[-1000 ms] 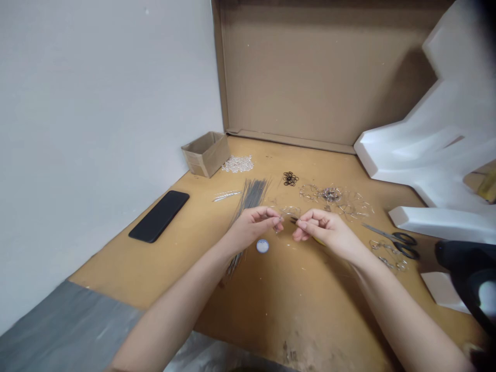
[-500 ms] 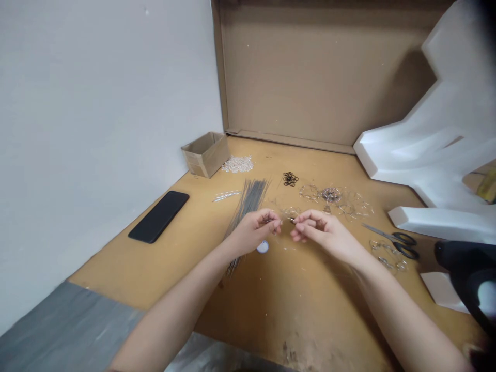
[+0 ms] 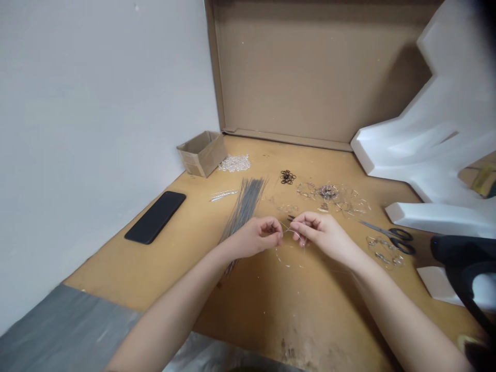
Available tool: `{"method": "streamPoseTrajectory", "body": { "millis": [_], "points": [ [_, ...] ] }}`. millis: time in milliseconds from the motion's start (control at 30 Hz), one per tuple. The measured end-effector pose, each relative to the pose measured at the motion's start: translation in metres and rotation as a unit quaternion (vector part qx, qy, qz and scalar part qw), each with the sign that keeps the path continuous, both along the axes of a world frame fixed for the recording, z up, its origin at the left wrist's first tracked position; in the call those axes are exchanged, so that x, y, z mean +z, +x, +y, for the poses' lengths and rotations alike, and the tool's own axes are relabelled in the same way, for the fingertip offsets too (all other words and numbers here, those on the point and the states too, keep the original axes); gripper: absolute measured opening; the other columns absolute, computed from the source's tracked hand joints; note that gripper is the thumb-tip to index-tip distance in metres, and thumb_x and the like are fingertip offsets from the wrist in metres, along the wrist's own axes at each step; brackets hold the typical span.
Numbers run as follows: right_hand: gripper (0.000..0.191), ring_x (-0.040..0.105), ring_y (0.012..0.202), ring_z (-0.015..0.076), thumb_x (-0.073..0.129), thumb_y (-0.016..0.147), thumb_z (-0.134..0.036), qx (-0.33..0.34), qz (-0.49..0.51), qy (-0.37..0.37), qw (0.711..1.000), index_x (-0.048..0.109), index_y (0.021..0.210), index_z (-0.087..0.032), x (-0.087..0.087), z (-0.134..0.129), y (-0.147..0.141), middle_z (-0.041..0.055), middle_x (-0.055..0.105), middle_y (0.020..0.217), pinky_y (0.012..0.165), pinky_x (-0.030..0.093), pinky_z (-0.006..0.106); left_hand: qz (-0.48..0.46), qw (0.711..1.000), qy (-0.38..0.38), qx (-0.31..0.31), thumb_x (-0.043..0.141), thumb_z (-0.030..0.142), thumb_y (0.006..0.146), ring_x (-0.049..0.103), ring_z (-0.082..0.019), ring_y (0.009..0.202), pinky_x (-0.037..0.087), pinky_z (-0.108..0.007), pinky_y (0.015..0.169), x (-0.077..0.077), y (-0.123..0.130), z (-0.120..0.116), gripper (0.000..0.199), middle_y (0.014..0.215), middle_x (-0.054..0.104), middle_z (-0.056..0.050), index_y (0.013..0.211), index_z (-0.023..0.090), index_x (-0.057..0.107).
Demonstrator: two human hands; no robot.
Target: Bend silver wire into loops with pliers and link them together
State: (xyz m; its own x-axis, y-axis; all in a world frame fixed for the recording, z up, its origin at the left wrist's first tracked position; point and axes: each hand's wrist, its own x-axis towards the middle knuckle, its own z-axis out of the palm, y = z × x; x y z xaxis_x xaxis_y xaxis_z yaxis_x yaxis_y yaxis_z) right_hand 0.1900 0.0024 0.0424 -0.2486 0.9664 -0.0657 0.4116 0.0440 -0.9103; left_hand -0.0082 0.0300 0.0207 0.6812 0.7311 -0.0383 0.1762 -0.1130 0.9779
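As both hands (image 3: 256, 238) (image 3: 323, 235) pinch, thin wire (image 3: 287, 231) bridges them.

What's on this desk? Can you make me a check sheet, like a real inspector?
Surface: a tan wooden board, scuffed near the front.
Job's things: a thin wire loop hangs from the fingertips; a bundle of grey wire rods lies partly under the left hand.
Clutter: a black phone, a small cardboard box, clear beads, black rubber rings, scissors.
Hands: the left hand and the right hand both pinch the thin wire loop.
Cables: nothing seen.
Surroundings: a white wall, a cardboard panel, white foam packing.
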Motion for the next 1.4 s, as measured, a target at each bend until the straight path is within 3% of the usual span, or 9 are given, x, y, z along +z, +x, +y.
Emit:
{"method": "streamPoseTrajectory", "body": {
  "millis": [300, 633, 833, 1000, 1400],
  "points": [
    [0.025, 0.056, 0.054, 0.0114, 0.053, 0.082, -0.041, -0.01, -0.011, 0.02, 1.0, 0.058, 0.077, -0.017, 0.004, -0.003, -0.003, 0.0031, 0.064, 0.07, 0.055, 0.045, 0.025, -0.061, 0.992, -0.113, 0.01, 0.057, 0.036, 0.078, 0.053, -0.009, 0.06, 0.036, -0.019, 0.052, 0.003, 0.002, 0.002, 0.023, 0.071, 0.061, -0.002, 0.087, 0.016, 0.052],
    [0.025, 0.054, 0.053, 0.0106, 0.054, 0.081, -0.042, -0.003, -0.002, 0.018, 1.0, 0.059, 0.076, -0.018, 0.005, -0.005, -0.007, 0.0007, 0.061, 0.066, 0.055, 0.044, 0.025, -0.041, 0.994, -0.095, 0.017, 0.059, 0.041, 0.076, 0.047, -0.006, 0.053, 0.032, -0.019, 0.049, 0.003, 0.004, 0.001, 0.028, 0.065, 0.058, 0.001, 0.084, 0.014, 0.058],
    [0.034, 0.057, 0.057, 0.0109, 0.051, 0.082, -0.049, -0.018, 0.031, -0.022, 0.999, 0.062, 0.078, -0.017, 0.01, -0.002, 0.001, 0.0038, 0.065, 0.072, 0.053, 0.043, 0.023, -0.102, 0.989, -0.051, 0.091, 0.059, 0.036, 0.077, 0.052, -0.009, 0.062, 0.04, -0.022, 0.062, 0.005, 0.003, 0.004, 0.023, 0.066, 0.058, 0.0, 0.079, 0.014, 0.053],
    [0.024, 0.059, 0.065, 0.0129, 0.064, 0.073, -0.041, -0.005, 0.031, -0.039, 0.999, 0.064, 0.083, -0.018, 0.006, -0.002, 0.004, 0.0023, 0.065, 0.074, 0.065, 0.047, 0.027, -0.133, 0.98, -0.034, 0.143, 0.059, 0.034, 0.077, 0.053, -0.009, 0.063, 0.041, -0.024, 0.067, 0.003, 0.003, 0.007, 0.021, 0.066, 0.058, 0.001, 0.079, 0.015, 0.051],
    [0.022, 0.06, 0.064, 0.0141, 0.061, 0.076, -0.04, -0.008, 0.031, -0.018, 0.999, 0.062, 0.079, -0.018, 0.003, -0.004, 0.0, 0.0033, 0.066, 0.07, 0.066, 0.046, 0.029, -0.147, 0.979, -0.045, 0.132, 0.059, 0.032, 0.077, 0.053, -0.009, 0.063, 0.04, -0.024, 0.067, 0.005, 0.003, 0.005, 0.02, 0.065, 0.059, 0.002, 0.083, 0.015, 0.051]
  ]
}}
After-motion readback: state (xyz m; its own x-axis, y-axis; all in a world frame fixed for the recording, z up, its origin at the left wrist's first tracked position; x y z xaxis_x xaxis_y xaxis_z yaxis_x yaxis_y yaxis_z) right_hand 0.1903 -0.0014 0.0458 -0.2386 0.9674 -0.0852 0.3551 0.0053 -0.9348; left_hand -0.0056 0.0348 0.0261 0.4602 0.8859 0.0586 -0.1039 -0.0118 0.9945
